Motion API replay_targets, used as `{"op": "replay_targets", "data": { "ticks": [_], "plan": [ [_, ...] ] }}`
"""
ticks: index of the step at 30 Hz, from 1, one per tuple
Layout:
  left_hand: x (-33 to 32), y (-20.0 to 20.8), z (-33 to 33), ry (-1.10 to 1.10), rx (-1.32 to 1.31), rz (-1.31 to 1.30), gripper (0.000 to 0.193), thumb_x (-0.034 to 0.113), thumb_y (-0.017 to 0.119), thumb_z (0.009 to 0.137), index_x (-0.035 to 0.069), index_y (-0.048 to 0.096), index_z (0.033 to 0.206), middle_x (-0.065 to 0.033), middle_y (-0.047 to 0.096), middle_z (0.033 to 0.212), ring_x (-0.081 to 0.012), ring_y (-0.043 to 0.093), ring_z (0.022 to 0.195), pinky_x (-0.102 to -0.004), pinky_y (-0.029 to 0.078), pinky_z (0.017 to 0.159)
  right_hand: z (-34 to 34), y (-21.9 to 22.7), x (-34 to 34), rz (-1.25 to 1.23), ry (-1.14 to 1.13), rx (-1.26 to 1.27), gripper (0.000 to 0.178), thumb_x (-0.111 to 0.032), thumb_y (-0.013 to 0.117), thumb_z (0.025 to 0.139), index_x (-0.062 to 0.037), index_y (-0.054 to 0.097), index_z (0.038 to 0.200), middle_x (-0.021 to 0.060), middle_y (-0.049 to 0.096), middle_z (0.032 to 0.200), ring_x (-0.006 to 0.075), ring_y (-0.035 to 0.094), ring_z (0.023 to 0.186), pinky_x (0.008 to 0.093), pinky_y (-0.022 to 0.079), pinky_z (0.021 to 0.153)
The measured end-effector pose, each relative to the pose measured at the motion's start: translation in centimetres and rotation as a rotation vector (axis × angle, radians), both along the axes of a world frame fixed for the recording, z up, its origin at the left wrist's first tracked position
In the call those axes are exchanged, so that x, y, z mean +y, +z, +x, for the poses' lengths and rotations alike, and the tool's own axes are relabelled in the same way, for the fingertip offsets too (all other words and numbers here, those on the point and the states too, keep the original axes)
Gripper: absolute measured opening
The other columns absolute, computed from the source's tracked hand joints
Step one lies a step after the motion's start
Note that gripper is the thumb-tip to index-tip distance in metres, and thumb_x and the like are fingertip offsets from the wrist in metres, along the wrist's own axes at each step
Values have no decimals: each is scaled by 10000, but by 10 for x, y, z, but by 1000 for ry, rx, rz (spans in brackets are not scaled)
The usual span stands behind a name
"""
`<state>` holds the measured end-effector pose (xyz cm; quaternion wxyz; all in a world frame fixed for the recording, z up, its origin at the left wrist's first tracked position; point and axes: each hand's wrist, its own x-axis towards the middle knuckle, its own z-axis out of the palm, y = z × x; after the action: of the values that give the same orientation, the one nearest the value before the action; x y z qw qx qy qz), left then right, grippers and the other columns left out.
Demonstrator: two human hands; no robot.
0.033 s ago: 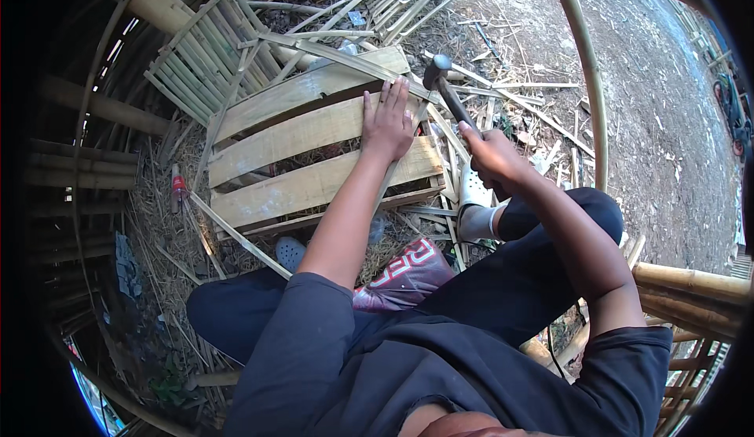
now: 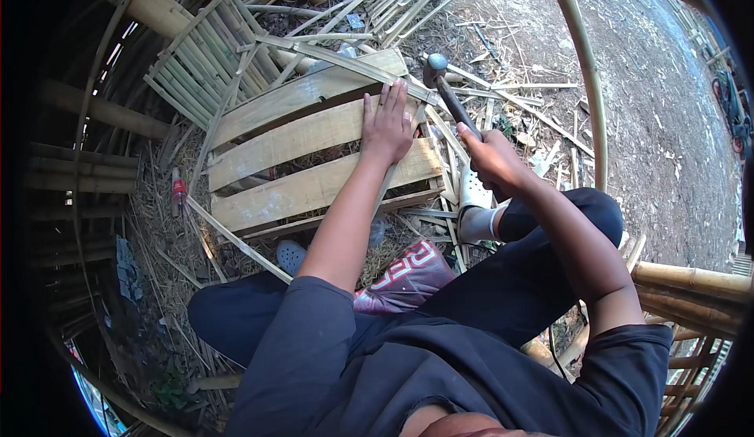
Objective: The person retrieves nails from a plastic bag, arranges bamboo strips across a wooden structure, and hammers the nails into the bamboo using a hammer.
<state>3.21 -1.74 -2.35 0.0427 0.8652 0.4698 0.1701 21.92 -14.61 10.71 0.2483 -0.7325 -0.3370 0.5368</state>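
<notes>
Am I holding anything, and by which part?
Your right hand grips a grey-headed, dark-handled hammer by its handle, away from the head. Your left hand lies palm-down over pale, flat wooden slats, with no grip visible.

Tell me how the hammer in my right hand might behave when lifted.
The hammer probably feels top-heavy, since its chunky head sits at one end of a slim handle. That straight handle likely won't flex.

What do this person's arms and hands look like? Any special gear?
Nothing mechanical. The left grip and right grip are bare hands, without gloves. Both forearms are uncovered, and I see no watch or bracelet. The short, plain sleeves of a dark T-shirt end near the elbows.
</notes>
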Motion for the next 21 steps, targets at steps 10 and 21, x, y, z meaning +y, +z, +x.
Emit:
{"op": "replay_targets", "data": {
  "ticks": [10, 21],
  "plan": [
    [2, 5, 2, 24, 52, -63, 670, 262, 369, 998, 118, 182, 1625, -31, 167, 1703, -201, 135, 1573, -540, 36, 1272, -1, 7, 3, 23, -68, 26, 532, -550, 502, 1038, -127, 425, 724, -35, 390, 557, 89, 357, 405, 301, 295, 360],
    [0, 5, 1, 18, 7, -54, 680, 253, 396, 974, 117, 215, 1614, -38, 199, 1693, -202, 153, 1569, -535, 59, 1270, 6, 12, 10, 427, -41, -143, 589, -510, 469, 1061, -35, 535, 720, -14, 455, 549, 148, 451, 407, 365, 364, 390]
  ]
}}
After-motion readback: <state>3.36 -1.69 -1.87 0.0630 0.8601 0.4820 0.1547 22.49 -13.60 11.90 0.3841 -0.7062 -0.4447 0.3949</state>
